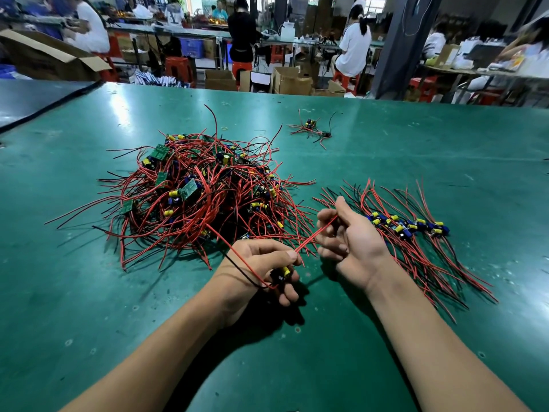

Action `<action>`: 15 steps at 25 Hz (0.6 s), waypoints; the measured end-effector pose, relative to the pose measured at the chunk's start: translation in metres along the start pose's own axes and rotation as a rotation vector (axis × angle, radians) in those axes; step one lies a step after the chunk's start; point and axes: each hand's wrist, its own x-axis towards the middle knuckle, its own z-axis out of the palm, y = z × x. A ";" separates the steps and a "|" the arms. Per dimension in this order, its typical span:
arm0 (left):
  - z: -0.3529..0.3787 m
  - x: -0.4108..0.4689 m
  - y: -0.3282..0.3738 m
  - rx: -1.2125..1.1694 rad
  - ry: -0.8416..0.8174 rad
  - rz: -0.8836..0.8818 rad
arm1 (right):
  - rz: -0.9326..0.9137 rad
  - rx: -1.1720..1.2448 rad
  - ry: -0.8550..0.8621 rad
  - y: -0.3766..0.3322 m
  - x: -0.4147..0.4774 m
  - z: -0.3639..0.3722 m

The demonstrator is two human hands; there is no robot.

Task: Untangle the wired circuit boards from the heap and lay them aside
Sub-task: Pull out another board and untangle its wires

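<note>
At the lower centre of the frame, just in front of the heap [190,188], the left hand [261,263] pinches one small circuit board [282,275] with a yellow capacitor between thumb and curled fingers. The right hand [347,233] has its fingers curled round that board's red lead [312,237], which is stretched taut between the two hands. A second red lead and a black one loop from the board over the left wrist, back toward the tangle. The step in hand looks like freeing this one board. Whether those trailing leads are clear of the heap cannot be told. The next move probably calls for drawing them out gently, then carrying the board right to the laid-aside row [410,230] on the green table [89,292], with its wires in line with the others.
</note>
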 end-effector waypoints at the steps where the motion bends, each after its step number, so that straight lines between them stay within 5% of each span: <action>1: 0.000 0.000 0.000 0.003 0.001 0.000 | 0.043 0.066 -0.048 -0.003 -0.001 -0.001; 7: 0.001 0.001 0.000 -0.008 0.052 -0.014 | -0.059 -0.149 -0.040 0.004 -0.003 0.002; 12: 0.003 0.001 -0.001 -0.018 0.090 0.012 | 0.028 -0.385 -0.332 0.020 -0.016 0.011; 15: 0.002 0.003 -0.001 -0.027 0.105 0.027 | -0.012 -0.453 -0.369 0.027 -0.019 0.010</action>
